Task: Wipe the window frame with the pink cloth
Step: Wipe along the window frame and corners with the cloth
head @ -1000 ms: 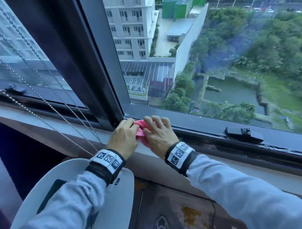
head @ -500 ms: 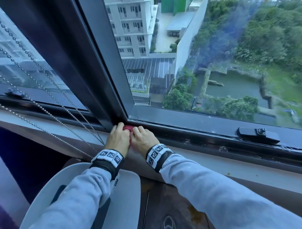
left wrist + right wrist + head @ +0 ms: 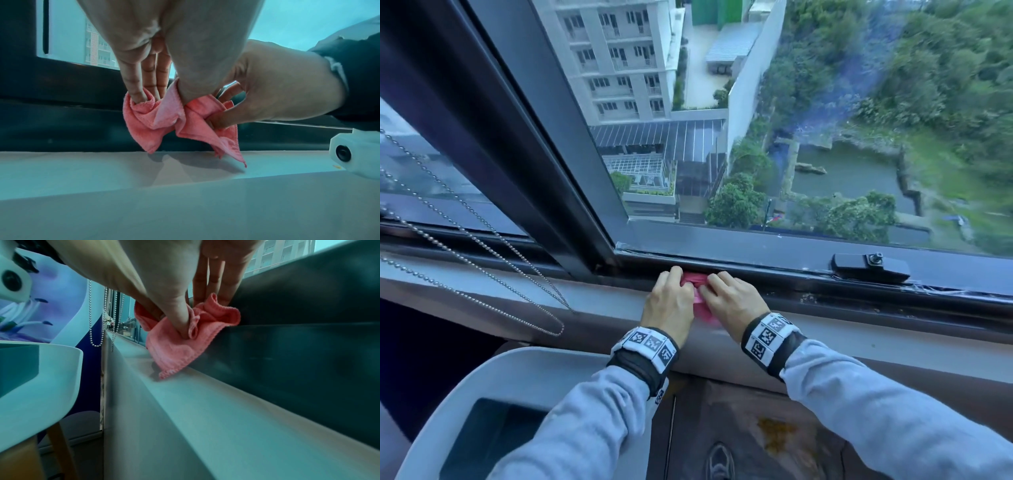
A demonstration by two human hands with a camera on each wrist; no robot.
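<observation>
Now both hands sit side by side on the bottom rail, having slid right from the corner by the upright where they were half a second ago: left hand [image 3: 668, 301] pinches the bunched pink cloth [image 3: 697, 287] between thumb and fingers, right hand [image 3: 732, 301] likewise. Cloth is pressed into the dark groove of the window frame [image 3: 774, 270], one corner trailing onto the pale sill [image 3: 859, 329]. Judging by that, wiping has started rightward, with most of the rail toward the latch [image 3: 869, 265] undone.

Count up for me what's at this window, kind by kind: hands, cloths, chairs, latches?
Hands: 2, left hand and right hand, both gripping the cloth
Pink cloth: 1
White chair: 1
Black latch: 1
Total: 5
</observation>
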